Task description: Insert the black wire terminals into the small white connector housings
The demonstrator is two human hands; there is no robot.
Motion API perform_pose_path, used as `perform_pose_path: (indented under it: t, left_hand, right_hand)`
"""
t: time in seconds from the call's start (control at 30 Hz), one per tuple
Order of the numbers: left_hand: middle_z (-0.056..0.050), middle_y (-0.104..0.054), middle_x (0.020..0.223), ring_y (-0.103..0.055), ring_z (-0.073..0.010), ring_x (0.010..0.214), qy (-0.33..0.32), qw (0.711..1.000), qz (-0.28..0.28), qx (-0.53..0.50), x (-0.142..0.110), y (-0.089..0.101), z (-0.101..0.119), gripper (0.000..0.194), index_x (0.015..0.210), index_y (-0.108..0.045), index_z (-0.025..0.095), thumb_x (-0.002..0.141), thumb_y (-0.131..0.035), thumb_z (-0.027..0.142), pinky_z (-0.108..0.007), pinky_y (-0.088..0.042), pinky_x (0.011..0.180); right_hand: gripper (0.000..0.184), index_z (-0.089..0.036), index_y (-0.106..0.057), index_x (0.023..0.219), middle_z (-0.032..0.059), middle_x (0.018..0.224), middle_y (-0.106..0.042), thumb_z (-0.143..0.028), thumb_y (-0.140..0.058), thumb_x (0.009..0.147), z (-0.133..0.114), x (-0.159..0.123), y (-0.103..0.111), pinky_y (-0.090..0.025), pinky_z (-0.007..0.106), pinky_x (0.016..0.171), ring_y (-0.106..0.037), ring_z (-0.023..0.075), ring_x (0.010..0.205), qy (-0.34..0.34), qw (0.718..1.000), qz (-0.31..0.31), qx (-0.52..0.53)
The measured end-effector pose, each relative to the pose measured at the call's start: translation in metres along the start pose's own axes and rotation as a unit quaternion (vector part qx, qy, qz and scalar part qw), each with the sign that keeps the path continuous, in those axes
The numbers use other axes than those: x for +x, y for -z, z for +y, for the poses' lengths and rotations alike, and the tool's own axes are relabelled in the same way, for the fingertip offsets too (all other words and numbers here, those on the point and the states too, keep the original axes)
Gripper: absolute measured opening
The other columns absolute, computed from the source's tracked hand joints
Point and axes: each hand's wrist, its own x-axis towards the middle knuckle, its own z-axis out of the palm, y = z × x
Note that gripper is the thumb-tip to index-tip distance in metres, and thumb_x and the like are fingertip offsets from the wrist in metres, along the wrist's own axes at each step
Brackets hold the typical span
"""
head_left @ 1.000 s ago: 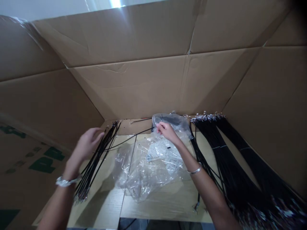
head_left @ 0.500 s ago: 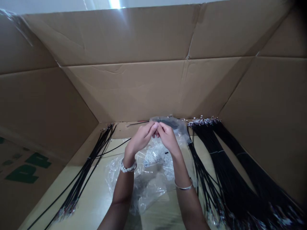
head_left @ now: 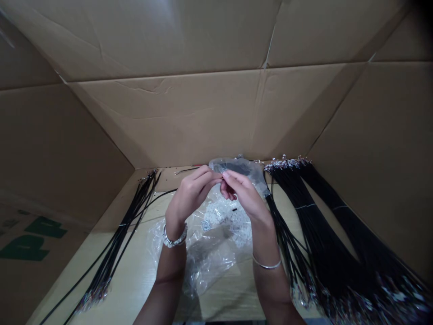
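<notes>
Both of my hands meet above a clear plastic bag, fingertips pinched close together. A thin black cable [head_left: 157, 197] runs from the left up to my left hand [head_left: 192, 192], which is closed on it; its end is hidden by the fingers. My right hand [head_left: 243, 192] is closed too, thumb against forefinger, and what it pinches is too small to make out. Below them lies the opened clear bag [head_left: 209, 262] with many small white connector-like pieces [head_left: 219, 214] on it. A short black piece [head_left: 234, 209] rests among these.
A bundle of black cables [head_left: 135, 216] lies at the left. Several thicker tied bundles [head_left: 314, 225] lie at the right. Another plastic bag [head_left: 237, 167] with dark contents sits behind my hands. Tall cardboard walls [head_left: 203, 113] enclose the back and sides of the table [head_left: 135, 271].
My hands have drawn slightly apart at the wrists, and the right fingers have opened out a little from the left ones. The camera view has tipped downward.
</notes>
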Motion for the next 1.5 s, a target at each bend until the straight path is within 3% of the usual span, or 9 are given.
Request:
perform_pose_path:
  t: [0.2, 0.4, 0.6, 0.83, 1.0, 1.2, 1.3, 1.4, 1.5]
  left_hand:
    - [-0.005, -0.074, 0.092, -0.068, -0.012, 0.084, -0.009, 0.999, 0.022, 0.021, 0.001, 0.004, 0.002, 0.008, 0.098, -0.07, 0.015, 0.097, -0.065, 0.009, -0.023, -0.053, 0.077]
    - [-0.003, -0.075, 0.087, -0.066, -0.0097, 0.079, -0.016, 0.997, 0.054, 0.043, 0.0, 0.007, 0.002, 0.007, 0.096, -0.071, 0.015, 0.094, -0.07, 0.009, -0.02, -0.053, 0.075]
    - [-0.003, -0.075, 0.089, -0.068, -0.0102, 0.08, -0.023, 0.997, 0.054, 0.052, -0.001, 0.006, 0.002, 0.008, 0.1, -0.073, 0.016, 0.095, -0.07, 0.01, -0.021, -0.053, 0.075]
    - [-0.004, -0.075, 0.09, -0.067, -0.0105, 0.079, -0.017, 0.998, 0.046, 0.047, -0.004, 0.011, 0.002, 0.006, 0.1, -0.072, 0.016, 0.095, -0.069, 0.013, -0.022, -0.053, 0.071]
    - [-0.003, -0.071, 0.087, -0.059, -0.0089, 0.069, -0.009, 0.999, 0.035, 0.039, -0.003, 0.011, 0.004, 0.004, 0.1, -0.071, 0.016, 0.097, -0.068, 0.016, -0.021, -0.048, 0.061]
    - [-0.003, -0.073, 0.089, -0.067, -0.0108, 0.081, -0.018, 0.998, 0.052, 0.036, -0.004, 0.014, 0.008, 0.004, 0.098, -0.072, 0.018, 0.097, -0.069, 0.016, -0.023, -0.053, 0.072]
    - [-0.002, -0.074, 0.088, -0.068, -0.0099, 0.081, -0.022, 0.996, 0.073, 0.036, -0.005, 0.017, 0.012, 0.006, 0.096, -0.072, 0.018, 0.094, -0.072, 0.013, -0.021, -0.053, 0.073]
    - [-0.001, -0.075, 0.087, -0.067, -0.0085, 0.077, -0.016, 0.995, 0.095, 0.035, -0.005, 0.019, 0.017, 0.007, 0.094, -0.072, 0.018, 0.092, -0.075, 0.011, -0.019, -0.052, 0.068]
    - [-0.001, -0.076, 0.087, -0.068, -0.0091, 0.077, -0.014, 0.993, 0.111, 0.035, -0.005, 0.019, 0.02, 0.007, 0.093, -0.073, 0.019, 0.091, -0.075, 0.013, -0.02, -0.052, 0.066]
  right_hand:
    - [0.034, -0.021, -0.054, 0.075, -0.0034, 0.066, -0.053, -0.041, -0.055, 0.103, -0.003, -0.003, -0.001, -0.028, 0.029, 0.055, -0.041, 0.0092, 0.056, 0.014, 1.0, -0.027, -0.003]
    - [0.037, -0.02, -0.055, 0.077, -0.0031, 0.069, -0.053, -0.044, -0.05, 0.106, 0.0, -0.003, -0.004, -0.03, 0.03, 0.058, -0.04, 0.0098, 0.06, 0.074, 0.994, -0.001, -0.074]
    - [0.036, -0.019, -0.059, 0.08, -0.0028, 0.065, -0.053, -0.042, -0.049, 0.107, 0.001, -0.003, -0.004, -0.028, 0.03, 0.055, -0.04, 0.0095, 0.057, 0.034, 0.999, -0.014, 0.001]
    - [0.033, -0.021, -0.057, 0.083, -0.0045, 0.068, -0.047, -0.046, -0.054, 0.104, 0.002, 0.0, -0.001, -0.026, 0.029, 0.053, -0.036, 0.0083, 0.055, 0.023, 0.999, -0.046, 0.008]
    - [0.038, -0.022, -0.053, 0.079, -0.0049, 0.067, -0.043, -0.052, -0.055, 0.101, 0.003, 0.0, -0.001, -0.026, 0.029, 0.054, -0.034, 0.0092, 0.056, 0.007, 0.999, -0.042, -0.009]
    - [0.039, -0.021, -0.06, 0.083, -0.0024, 0.071, -0.051, -0.052, -0.05, 0.103, -0.004, -0.005, 0.0, -0.034, 0.028, 0.059, -0.042, 0.0105, 0.062, 0.053, 0.995, -0.047, -0.072]
    - [0.048, -0.021, -0.065, 0.099, 0.0001, 0.077, -0.064, -0.049, -0.028, 0.109, 0.0, -0.008, 0.019, -0.039, 0.027, 0.06, -0.05, 0.0112, 0.063, -0.029, 0.965, -0.103, -0.24]
    - [0.029, -0.016, -0.072, 0.089, 0.0019, 0.075, -0.071, -0.031, -0.051, 0.103, 0.018, -0.006, 0.042, -0.045, 0.027, 0.063, -0.06, 0.0124, 0.065, -0.136, 0.914, -0.157, -0.348]
    - [0.022, -0.013, -0.071, 0.088, 0.0035, 0.084, -0.072, -0.031, -0.065, 0.098, 0.047, 0.005, 0.056, -0.056, 0.033, 0.076, -0.068, 0.0169, 0.078, -0.225, 0.848, -0.135, -0.461]
